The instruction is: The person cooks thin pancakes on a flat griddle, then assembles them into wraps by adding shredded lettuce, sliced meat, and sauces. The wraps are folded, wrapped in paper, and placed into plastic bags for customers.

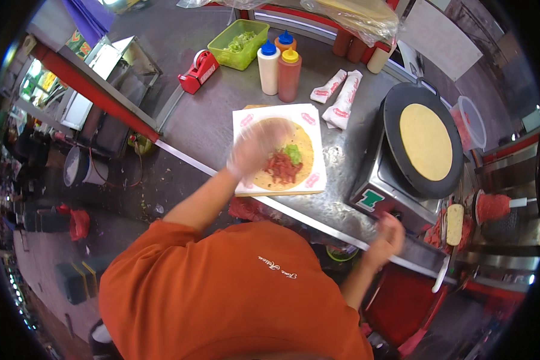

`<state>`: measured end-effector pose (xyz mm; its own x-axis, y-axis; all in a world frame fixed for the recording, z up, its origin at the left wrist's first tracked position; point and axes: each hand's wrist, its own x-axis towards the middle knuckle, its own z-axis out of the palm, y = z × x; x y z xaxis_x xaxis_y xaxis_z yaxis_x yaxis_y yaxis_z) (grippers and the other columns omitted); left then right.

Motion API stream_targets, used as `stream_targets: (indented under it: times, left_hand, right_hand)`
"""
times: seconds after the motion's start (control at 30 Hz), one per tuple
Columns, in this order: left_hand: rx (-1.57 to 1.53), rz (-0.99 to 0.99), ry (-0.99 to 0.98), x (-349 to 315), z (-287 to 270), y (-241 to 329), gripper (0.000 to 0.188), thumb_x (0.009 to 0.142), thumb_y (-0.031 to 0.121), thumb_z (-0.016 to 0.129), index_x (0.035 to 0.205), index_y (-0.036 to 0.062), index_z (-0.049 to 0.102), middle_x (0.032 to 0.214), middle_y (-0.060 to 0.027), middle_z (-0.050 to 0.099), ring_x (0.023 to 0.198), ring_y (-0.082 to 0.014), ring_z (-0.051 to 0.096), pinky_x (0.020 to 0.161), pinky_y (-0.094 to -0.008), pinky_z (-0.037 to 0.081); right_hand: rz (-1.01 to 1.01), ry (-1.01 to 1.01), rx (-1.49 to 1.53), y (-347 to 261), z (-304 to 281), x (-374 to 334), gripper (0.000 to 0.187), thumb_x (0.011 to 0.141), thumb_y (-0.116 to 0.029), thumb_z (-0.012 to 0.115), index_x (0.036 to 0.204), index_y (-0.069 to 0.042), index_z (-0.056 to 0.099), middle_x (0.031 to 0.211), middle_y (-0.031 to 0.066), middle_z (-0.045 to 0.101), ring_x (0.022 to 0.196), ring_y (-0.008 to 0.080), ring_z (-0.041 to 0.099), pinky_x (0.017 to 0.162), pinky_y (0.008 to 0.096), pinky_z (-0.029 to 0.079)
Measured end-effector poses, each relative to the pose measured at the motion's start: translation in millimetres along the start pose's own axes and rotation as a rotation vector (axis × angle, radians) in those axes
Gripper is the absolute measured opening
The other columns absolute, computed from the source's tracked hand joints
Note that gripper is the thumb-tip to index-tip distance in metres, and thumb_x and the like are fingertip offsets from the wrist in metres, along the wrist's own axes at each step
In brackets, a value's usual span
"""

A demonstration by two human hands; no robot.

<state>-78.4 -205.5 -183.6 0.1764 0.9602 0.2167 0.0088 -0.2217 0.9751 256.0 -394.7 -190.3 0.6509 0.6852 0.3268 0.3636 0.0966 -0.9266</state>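
A round, speckled, pale-yellow flatbread (309, 157) lies on white printed paper (317, 135) on the grey metal surface (210, 123). It carries a heap of chopped reddish-brown filling (282, 170), with shredded green lettuce (293, 152) touching it at one o'clock. The left hand (259, 147), in what looks like a clear plastic glove, covers the flatbread's ten o'clock side; motion blur hides the fingers, so I cannot tell whether they are clenched or released. The right hand (390, 237), at four o'clock from the flatbread, has its fingers released and slightly bent, near the metal cooker (371, 180). At three o'clock, a black round griddle (392, 120) bears a plain yellow flatbread (427, 144); three plastic squeeze bottles (289, 78) stand at twelve.
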Motion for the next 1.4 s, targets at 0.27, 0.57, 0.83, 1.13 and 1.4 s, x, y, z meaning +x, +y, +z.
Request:
stream_targets:
  times: [0.27, 0.57, 0.83, 1.13, 1.4]
  left_hand:
    - [0.638, 0.013, 0.077, 183.1, -88.8, -79.3, 0.078, 0.077, 0.042, 0.088, 0.14, 0.0081, 0.057, 0.137, -0.0191, 0.065, 0.126, -0.0362, 0.064, 0.104, -0.0445, 0.054]
    - [0.435, 0.757, -0.715, -35.9, -132.7, 35.0, 0.094, 0.08, 0.051, 0.086, 0.159, 0.0213, 0.044, 0.169, -0.016, 0.034, 0.156, -0.0377, 0.033, 0.124, -0.0664, 0.02]
    - [0.119, -0.312, -1.075, -81.6, -192.1, 1.7, 0.051, 0.098, 0.038, 0.074, 0.137, 0.0052, 0.065, 0.136, -0.017, 0.069, 0.127, -0.032, 0.065, 0.108, -0.0403, 0.05]
    - [0.792, -0.489, -1.338, -110.0, -207.1, -143.9, 0.046, 0.106, 0.04, 0.052, 0.137, 0.0084, 0.064, 0.131, -0.0186, 0.07, 0.117, -0.0379, 0.068, 0.101, -0.0485, 0.053]
    - [0.863, -0.788, -0.876, -192.5, -243.0, -326.1, 0.04, 0.097, 0.036, 0.062, 0.128, 0.012, 0.072, 0.137, -0.0194, 0.067, 0.123, -0.0376, 0.066, 0.105, -0.0467, 0.052]
  right_hand:
    - [-0.003, -0.738, 0.305, -37.8, 192.3, -95.1, 0.022, 0.103, -0.013, 0.067, 0.118, 0.001, 0.072, 0.106, 0.0118, 0.072, 0.086, 0.017, 0.07, 0.079, 0.0331, 0.057]
    - [0.525, -0.486, 1.161, -124.3, 214.6, -32.0, 0.052, 0.105, -0.042, 0.058, 0.136, 0.0, 0.056, 0.122, 0.0162, 0.068, 0.11, 0.0252, 0.068, 0.097, 0.0407, 0.057]
    - [0.098, -0.054, 0.391, -103.6, 188.1, -2.1, 0.049, 0.097, -0.015, 0.074, 0.138, 0.002, 0.053, 0.124, 0.0167, 0.068, 0.117, 0.0281, 0.068, 0.105, 0.0473, 0.054]
    - [0.245, -0.045, 0.542, -63.4, 184.5, -6.6, 0.048, 0.085, 0.006, 0.081, 0.127, 0.008, 0.058, 0.114, 0.0148, 0.072, 0.11, 0.0325, 0.072, 0.102, 0.0473, 0.058]
    - [0.177, 0.038, 0.487, -92.6, 186.9, 6.2, 0.049, 0.085, 0.0, 0.085, 0.128, 0.004, 0.062, 0.117, 0.0134, 0.072, 0.107, 0.0233, 0.071, 0.1, 0.0403, 0.056]
